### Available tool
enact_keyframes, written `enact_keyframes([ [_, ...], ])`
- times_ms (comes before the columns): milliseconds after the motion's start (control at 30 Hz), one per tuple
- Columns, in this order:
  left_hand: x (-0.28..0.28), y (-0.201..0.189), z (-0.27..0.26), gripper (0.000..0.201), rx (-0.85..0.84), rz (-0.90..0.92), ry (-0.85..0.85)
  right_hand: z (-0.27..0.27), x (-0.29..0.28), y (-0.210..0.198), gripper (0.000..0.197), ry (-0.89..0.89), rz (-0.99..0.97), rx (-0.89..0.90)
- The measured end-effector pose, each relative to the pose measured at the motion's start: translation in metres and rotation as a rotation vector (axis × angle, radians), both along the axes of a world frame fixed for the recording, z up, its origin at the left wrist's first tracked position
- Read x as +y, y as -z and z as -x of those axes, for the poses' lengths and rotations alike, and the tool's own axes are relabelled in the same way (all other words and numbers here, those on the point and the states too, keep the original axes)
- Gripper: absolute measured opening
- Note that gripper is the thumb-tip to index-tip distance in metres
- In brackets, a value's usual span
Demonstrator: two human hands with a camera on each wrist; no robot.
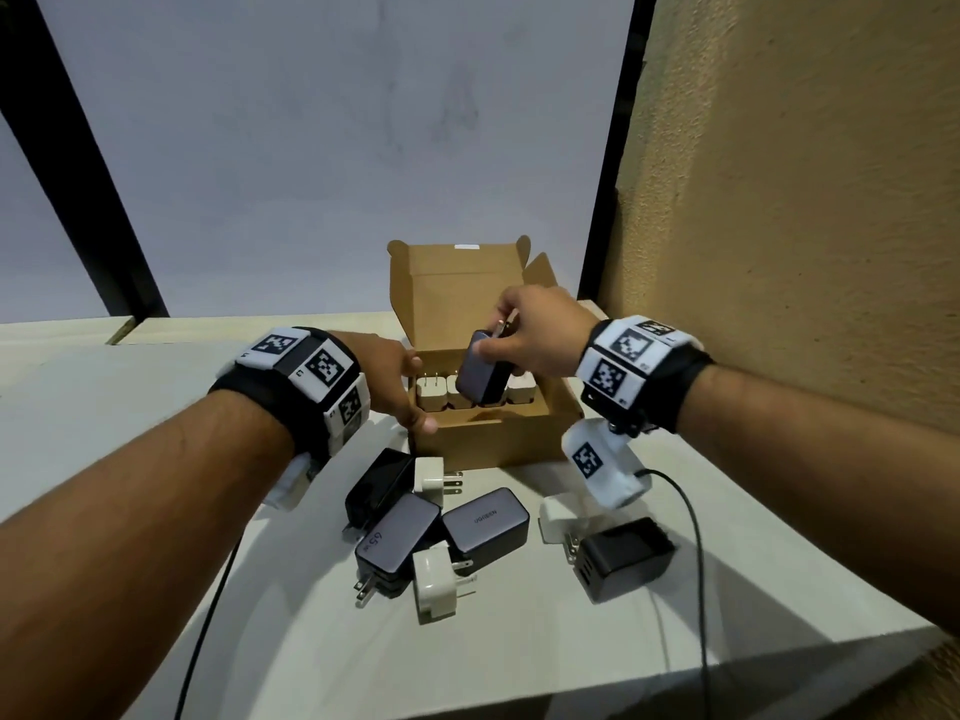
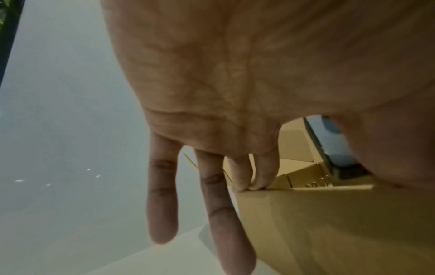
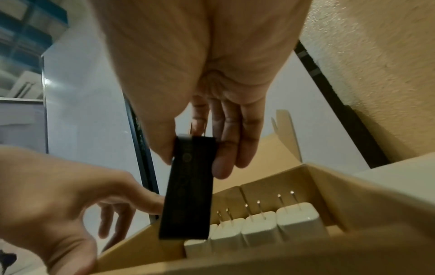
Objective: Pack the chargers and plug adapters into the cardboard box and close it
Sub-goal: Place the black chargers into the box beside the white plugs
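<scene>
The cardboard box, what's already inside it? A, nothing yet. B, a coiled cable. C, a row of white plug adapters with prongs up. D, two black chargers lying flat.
C: a row of white plug adapters stands prongs-up along the far wall of the cardboard box, while the dark charger is gripped above it by the right hand.

Held charger (image 1: 485, 374) hides one boxed adapter (image 1: 492, 396).

Dim, soft blur, fisheye edges
</scene>
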State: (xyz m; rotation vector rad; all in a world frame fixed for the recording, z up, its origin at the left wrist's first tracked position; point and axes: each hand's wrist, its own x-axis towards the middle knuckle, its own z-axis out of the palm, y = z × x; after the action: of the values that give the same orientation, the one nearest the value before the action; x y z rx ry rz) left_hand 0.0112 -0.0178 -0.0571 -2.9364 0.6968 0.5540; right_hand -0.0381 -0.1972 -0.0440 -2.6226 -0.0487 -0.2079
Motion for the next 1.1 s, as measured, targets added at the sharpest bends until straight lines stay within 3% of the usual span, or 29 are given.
enact_keyframes([
  [67,0.001,0.0,0.0,0.089,-0.018,-0.014,0.011,-0.011,0.012,0.002,0.025,-0.026,0.067,0.052],
  [267,0.006,0.004,-0.006,0.087,-0.029,0.022,0.039,-0.031,0.033,0.019,0.025,-0.102,0.365,0.243],
  [367,0.007,0.004,-0.007,0.087,-0.013,0.039,0.048,-0.037,0.041,0.025,0.037,-0.082,0.425,0.266],
  [500,0.009,0.005,-0.006,0.085,-0.023,0.056,0.056,-0.038,0.048,0.031,0.054,-0.067,0.394,0.217],
  [633,0.011,0.004,-0.003,0.085,-0.048,0.066,0.076,-0.033,0.053,0.031,0.037,-0.14,0.293,0.264],
  [767,0.013,0.004,-0.001,0.083,-0.022,0.104,0.081,-0.033,0.056,0.03,0.026,-0.207,0.386,0.315],
  [900,0.012,0.007,-0.006,0.094,-0.029,0.077,0.064,-0.032,0.048,0.026,0.026,-0.186,0.324,0.407],
  [1100,0.01,0.009,-0.009,0.095,-0.042,0.057,0.059,-0.033,0.042,0.03,0.019,-0.139,0.292,0.38],
])
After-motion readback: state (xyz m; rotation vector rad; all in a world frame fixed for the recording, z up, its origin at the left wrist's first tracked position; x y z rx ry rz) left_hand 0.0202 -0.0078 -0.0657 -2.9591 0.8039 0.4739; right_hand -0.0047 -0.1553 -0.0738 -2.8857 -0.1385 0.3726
